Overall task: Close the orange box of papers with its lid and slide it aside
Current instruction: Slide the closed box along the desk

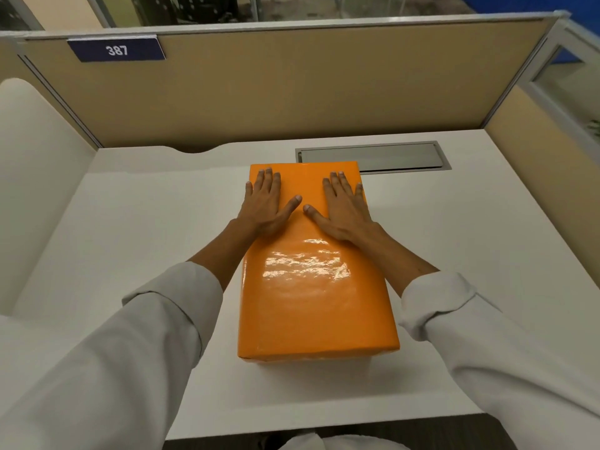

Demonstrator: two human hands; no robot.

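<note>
Head view is showing the orange box lying mid-desk with its lid already seated, long axis running near to far. Both hands are resting flat on the far half, left hand and right hand equally close, fingers spread and gripping nothing. Bare desk is lying left and right, so a sideways push seems next.

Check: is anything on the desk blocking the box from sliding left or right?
Nothing visible does. Both hands, left and right, lie flat on the lid, and the desk is bare on both sides. The metal hatch sits flush behind it.
</note>
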